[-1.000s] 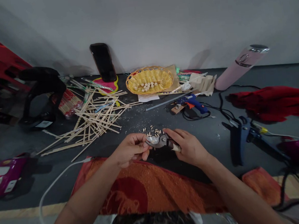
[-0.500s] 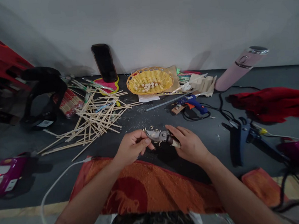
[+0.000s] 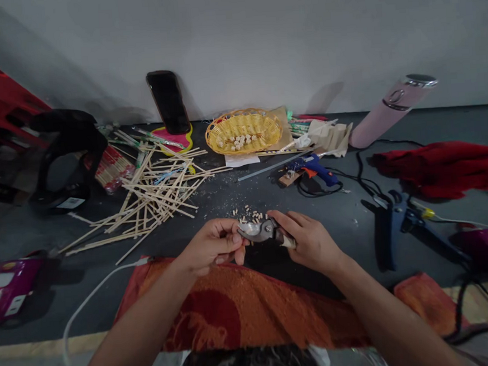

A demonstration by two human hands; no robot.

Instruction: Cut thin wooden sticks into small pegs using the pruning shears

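My right hand (image 3: 312, 239) is closed round the handles of a pair of pruning shears (image 3: 266, 230), whose metal jaws point left. At the tip of those jaws, my left hand (image 3: 215, 243) pinches with thumb and fingers; whatever sits between them is too small or hidden to make out. Short cut wooden pieces (image 3: 257, 216) lie on the dark table just beyond the blades. A loose heap of thin wooden sticks (image 3: 157, 194) spreads to the left of my hands. Farther back, a yellow wicker basket (image 3: 265, 127) holds several small pale pieces.
A blue glue gun (image 3: 319, 170) with a black cord lies right of centre. Blue-handled cutters (image 3: 391, 228), a red cloth (image 3: 447, 169) and a leaning pink flask (image 3: 389, 111) are at the right. A phone (image 3: 169, 102) stands at the back. An orange towel (image 3: 273, 303) covers the front edge.
My left hand and the shears' jaws have dropped slightly toward me, so more cut pieces show beyond the blades. The right hand keeps its grip.
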